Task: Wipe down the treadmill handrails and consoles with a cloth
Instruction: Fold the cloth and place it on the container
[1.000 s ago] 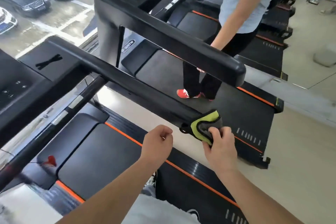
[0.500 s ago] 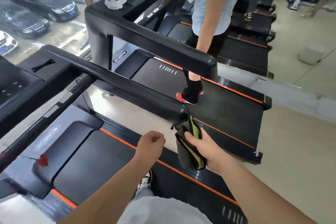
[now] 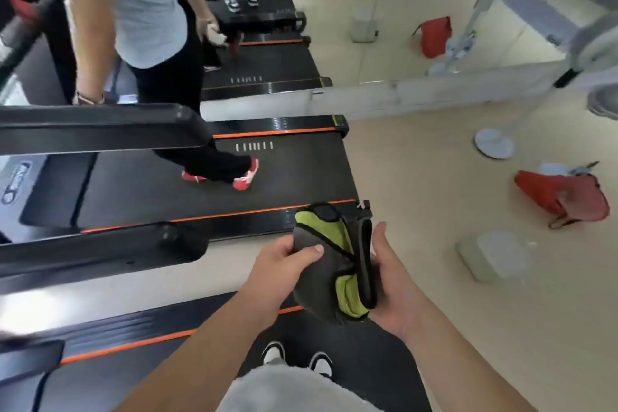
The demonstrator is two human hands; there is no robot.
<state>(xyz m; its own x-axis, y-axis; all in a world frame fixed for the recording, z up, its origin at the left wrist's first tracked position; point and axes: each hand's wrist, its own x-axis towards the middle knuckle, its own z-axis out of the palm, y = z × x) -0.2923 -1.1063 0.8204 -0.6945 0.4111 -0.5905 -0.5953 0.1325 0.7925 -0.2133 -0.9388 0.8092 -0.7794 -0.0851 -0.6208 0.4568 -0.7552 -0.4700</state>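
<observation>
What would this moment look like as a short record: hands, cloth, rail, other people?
cloth: grey and green, bunched between both hands
left hand: grips the cloth, thumb on top
right hand: holds its other side
nearest handrail: left of the hands, untouched
other person: on the next treadmill, red shoes
also: red bag on the floor at right

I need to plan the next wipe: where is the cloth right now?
Head view, lower centre: the grey-and-green cloth is held between the left hand and right hand, apart from and just right of the end of the near handrail.
</observation>
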